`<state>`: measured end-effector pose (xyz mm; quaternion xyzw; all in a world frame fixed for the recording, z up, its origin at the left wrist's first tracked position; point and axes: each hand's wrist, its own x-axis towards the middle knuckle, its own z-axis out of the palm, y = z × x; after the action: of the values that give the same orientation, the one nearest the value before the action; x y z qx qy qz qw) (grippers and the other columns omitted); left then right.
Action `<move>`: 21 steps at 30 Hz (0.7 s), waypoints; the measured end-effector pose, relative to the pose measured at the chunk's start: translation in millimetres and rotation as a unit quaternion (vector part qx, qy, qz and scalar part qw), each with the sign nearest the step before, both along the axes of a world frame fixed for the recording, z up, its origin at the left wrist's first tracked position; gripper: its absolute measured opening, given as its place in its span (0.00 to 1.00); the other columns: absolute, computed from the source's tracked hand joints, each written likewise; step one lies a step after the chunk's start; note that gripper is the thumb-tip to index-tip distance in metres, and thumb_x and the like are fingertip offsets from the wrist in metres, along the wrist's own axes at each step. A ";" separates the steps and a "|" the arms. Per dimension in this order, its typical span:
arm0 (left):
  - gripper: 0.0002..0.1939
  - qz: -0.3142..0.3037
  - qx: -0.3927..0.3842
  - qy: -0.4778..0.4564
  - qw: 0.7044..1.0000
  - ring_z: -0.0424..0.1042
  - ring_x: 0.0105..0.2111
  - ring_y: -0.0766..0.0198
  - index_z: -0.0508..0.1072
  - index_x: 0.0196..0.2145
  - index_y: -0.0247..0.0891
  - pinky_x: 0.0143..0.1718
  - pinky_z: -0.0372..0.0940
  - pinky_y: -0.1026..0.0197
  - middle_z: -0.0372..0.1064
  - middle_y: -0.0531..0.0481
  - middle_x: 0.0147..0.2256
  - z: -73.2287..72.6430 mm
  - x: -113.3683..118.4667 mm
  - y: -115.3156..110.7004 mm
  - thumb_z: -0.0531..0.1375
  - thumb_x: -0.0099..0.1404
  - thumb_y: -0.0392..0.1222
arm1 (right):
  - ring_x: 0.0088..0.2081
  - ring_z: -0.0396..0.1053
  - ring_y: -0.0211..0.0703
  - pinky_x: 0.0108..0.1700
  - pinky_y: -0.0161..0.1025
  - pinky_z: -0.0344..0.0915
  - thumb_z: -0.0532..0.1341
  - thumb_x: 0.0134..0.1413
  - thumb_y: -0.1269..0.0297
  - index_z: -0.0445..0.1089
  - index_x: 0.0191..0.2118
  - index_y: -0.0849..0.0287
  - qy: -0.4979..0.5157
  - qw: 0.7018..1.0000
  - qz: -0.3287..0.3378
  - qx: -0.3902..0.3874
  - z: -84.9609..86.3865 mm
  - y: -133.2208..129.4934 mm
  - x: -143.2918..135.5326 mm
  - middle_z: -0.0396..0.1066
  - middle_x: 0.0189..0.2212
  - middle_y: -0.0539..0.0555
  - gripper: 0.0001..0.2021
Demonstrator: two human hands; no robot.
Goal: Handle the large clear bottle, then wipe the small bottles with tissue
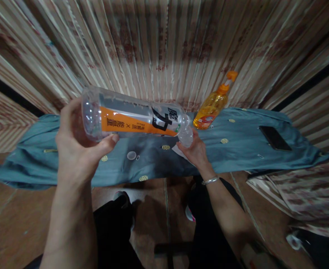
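My left hand point(77, 144) clamps empty drink bottle point(130, 117) base, held sideways; right hand point(195, 151) fingers pinch neck. Judging mid-handling; steady both ends.

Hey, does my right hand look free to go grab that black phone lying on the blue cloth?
Probably not as things stand: the right hand grips the neck of the clear plastic bottle with the orange label. The flat black phone lies unobstructed further right on the blue cloth.
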<state>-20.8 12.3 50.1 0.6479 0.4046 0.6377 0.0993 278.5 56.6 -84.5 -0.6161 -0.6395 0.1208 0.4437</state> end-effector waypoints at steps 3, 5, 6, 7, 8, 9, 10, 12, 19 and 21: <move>0.46 -0.003 0.004 0.001 1.000 0.73 0.57 0.44 0.69 0.57 0.42 0.58 0.69 0.36 0.72 0.43 0.54 0.2 0.1 0.1 0.76 0.42 0.59 | 0.52 0.75 0.61 0.54 0.56 0.72 0.70 0.45 0.55 0.62 0.61 0.62 0.000 1.000 0.001 -0.001 2.4 -1.0 -0.2 0.76 0.52 0.66 0.37; 0.46 -0.006 0.003 0.000 1.000 0.72 0.57 0.43 0.70 0.57 0.43 0.59 0.68 0.34 0.72 0.43 0.55 0.2 -0.3 0.2 0.76 0.42 0.59 | 0.52 0.75 0.61 0.54 0.56 0.72 0.69 0.45 0.55 0.62 0.61 0.62 -0.003 1.000 0.004 -0.003 3.2 -1.3 -0.1 0.76 0.53 0.66 0.37; 0.47 -0.007 0.001 -0.001 1.000 0.72 0.57 0.43 0.70 0.57 0.43 0.59 0.67 0.34 0.72 0.43 0.55 0.3 -0.5 0.2 0.76 0.41 0.59 | 0.53 0.75 0.61 0.54 0.56 0.72 0.69 0.45 0.55 0.62 0.61 0.62 -0.004 1.000 0.005 -0.004 3.4 -1.4 -0.1 0.76 0.53 0.66 0.37; 0.47 -0.008 -0.001 -0.002 1.000 0.72 0.57 0.43 0.70 0.57 0.43 0.58 0.68 0.34 0.72 0.43 0.55 0.5 -0.6 0.1 0.76 0.41 0.59 | 0.53 0.75 0.61 0.54 0.56 0.71 0.70 0.45 0.55 0.62 0.61 0.62 -0.005 1.000 0.004 -0.007 3.4 -1.4 0.0 0.76 0.53 0.66 0.37; 0.47 -0.008 -0.003 -0.001 1.000 0.72 0.57 0.43 0.69 0.57 0.44 0.58 0.68 0.34 0.72 0.43 0.55 0.8 -0.6 0.0 0.76 0.41 0.59 | 0.53 0.75 0.62 0.54 0.57 0.71 0.70 0.45 0.55 0.62 0.61 0.63 -0.006 1.000 0.003 -0.010 3.4 -1.4 -0.1 0.76 0.52 0.66 0.37; 0.47 -0.008 -0.003 0.002 1.000 0.72 0.57 0.43 0.69 0.57 0.44 0.58 0.69 0.35 0.72 0.43 0.55 1.1 -0.5 -0.2 0.76 0.41 0.60 | 0.52 0.75 0.62 0.54 0.57 0.71 0.70 0.45 0.55 0.62 0.61 0.63 -0.006 1.000 0.002 -0.014 3.4 -1.4 -0.2 0.76 0.52 0.67 0.38; 0.47 -0.009 -0.003 0.006 1.000 0.72 0.58 0.43 0.69 0.57 0.43 0.58 0.69 0.35 0.72 0.43 0.55 1.5 -0.3 -0.3 0.76 0.41 0.60 | 0.52 0.75 0.62 0.54 0.57 0.71 0.69 0.45 0.55 0.61 0.61 0.64 -0.006 1.000 0.000 -0.018 3.5 -1.4 -0.3 0.76 0.52 0.67 0.38; 0.47 -0.014 -0.002 0.010 1.000 0.71 0.58 0.43 0.69 0.57 0.42 0.59 0.68 0.35 0.72 0.43 0.55 1.9 -0.1 -0.2 0.76 0.42 0.60 | 0.52 0.75 0.62 0.54 0.57 0.71 0.69 0.45 0.55 0.61 0.61 0.64 -0.005 1.000 -0.001 -0.019 3.8 -1.4 -0.5 0.76 0.52 0.67 0.38; 0.49 -0.010 0.020 0.015 1.000 0.72 0.57 0.44 0.68 0.58 0.41 0.59 0.67 0.34 0.71 0.44 0.55 -2.2 -3.0 4.2 0.75 0.41 0.62 | 0.54 0.75 0.63 0.55 0.57 0.71 0.69 0.44 0.55 0.62 0.61 0.64 0.001 1.000 0.001 -0.019 4.6 -1.0 -0.2 0.75 0.53 0.68 0.38; 0.50 -0.013 0.020 0.007 1.000 0.72 0.57 0.45 0.68 0.58 0.41 0.59 0.67 0.34 0.72 0.44 0.55 -2.8 -3.5 4.8 0.75 0.40 0.62 | 0.53 0.75 0.62 0.55 0.57 0.71 0.70 0.44 0.55 0.62 0.61 0.64 0.002 1.000 0.002 -0.016 3.9 -0.9 0.0 0.75 0.53 0.67 0.38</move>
<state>-24.4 17.2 47.3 0.6595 0.3844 0.6394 0.0918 278.5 55.7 -80.6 -0.6216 -0.6379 0.1335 0.4347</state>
